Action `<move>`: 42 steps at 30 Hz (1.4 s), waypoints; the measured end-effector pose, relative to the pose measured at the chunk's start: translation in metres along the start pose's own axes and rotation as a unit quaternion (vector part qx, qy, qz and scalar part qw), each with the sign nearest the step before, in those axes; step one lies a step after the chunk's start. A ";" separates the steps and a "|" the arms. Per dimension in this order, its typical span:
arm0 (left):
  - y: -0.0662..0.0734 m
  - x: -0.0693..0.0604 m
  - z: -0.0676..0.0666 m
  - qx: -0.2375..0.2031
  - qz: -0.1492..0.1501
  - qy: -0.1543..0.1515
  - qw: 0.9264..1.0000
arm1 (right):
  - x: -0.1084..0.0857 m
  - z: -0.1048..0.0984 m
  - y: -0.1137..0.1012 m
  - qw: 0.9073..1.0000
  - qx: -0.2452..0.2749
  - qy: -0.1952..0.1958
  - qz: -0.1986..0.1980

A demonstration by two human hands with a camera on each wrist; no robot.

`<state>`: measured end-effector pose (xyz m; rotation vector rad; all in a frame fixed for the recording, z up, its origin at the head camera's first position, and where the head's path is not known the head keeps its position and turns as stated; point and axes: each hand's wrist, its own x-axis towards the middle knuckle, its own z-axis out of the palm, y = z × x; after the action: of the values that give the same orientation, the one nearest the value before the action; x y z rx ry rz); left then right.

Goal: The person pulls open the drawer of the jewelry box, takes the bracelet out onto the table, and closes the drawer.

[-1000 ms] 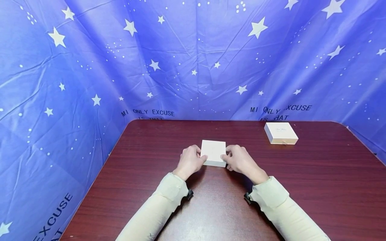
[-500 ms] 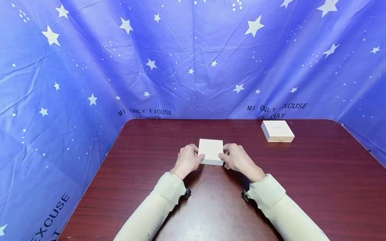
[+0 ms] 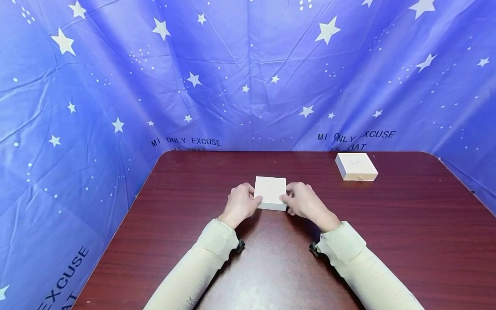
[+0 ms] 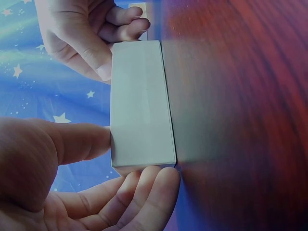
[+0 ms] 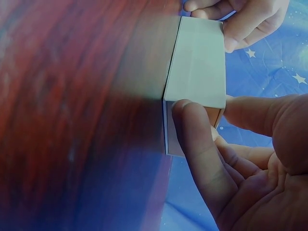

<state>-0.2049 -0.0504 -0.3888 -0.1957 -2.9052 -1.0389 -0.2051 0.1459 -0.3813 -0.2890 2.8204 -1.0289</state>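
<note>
A small white square box (image 3: pixel 270 188) lies flat on the table between my two hands. My left hand (image 3: pixel 240 201) holds its left side, the thumb on the top near the front edge and the fingers along the side. From the right, my right hand (image 3: pixel 306 201) grips the opposite side in much the same way. The plain white front face of the box (image 4: pixel 142 103) shows in the left wrist view. In the right wrist view, the right hand's fingers (image 5: pixel 192 130) partly cover the end face, where an inset panel shows inside a thin rim.
A second white box (image 3: pixel 356 165) with small print on top and a little pull tab on its front sits at the back right of the dark red wooden table (image 3: pixel 186 181). Behind the table hangs a blue star-printed cloth (image 3: pixel 248 64).
The head view has shifted slightly. Both hands keep their hold on the box, and neither it nor the second box has visibly moved on the table.
</note>
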 end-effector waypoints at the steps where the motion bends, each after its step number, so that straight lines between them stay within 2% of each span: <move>1: 0.000 0.000 0.000 -0.001 0.000 -0.001 1.000 | 0.000 0.000 0.000 1.000 0.000 0.000 0.000; 12: 0.000 0.000 0.000 0.001 -0.002 0.002 1.000 | 0.000 -0.002 0.002 1.000 0.021 -0.005 -0.003; 19: 0.001 -0.001 0.000 0.006 0.001 -0.001 1.000 | 0.000 -0.011 0.008 0.998 0.057 0.026 -0.005; 26: 0.001 -0.002 0.000 -0.007 0.002 0.009 1.000 | 0.005 -0.014 0.011 0.996 0.088 0.016 0.022; 34: -0.001 -0.003 0.000 0.005 0.042 0.018 0.999 | 0.010 -0.010 0.011 0.993 0.102 -0.004 0.063; 42: -0.001 -0.002 0.002 0.012 0.054 0.019 0.998 | 0.013 -0.007 0.013 0.986 0.141 -0.010 0.085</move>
<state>-0.2028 -0.0501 -0.3917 -0.3233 -2.8367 -0.9811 -0.2211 0.1572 -0.3847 -0.0292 2.5807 -1.3534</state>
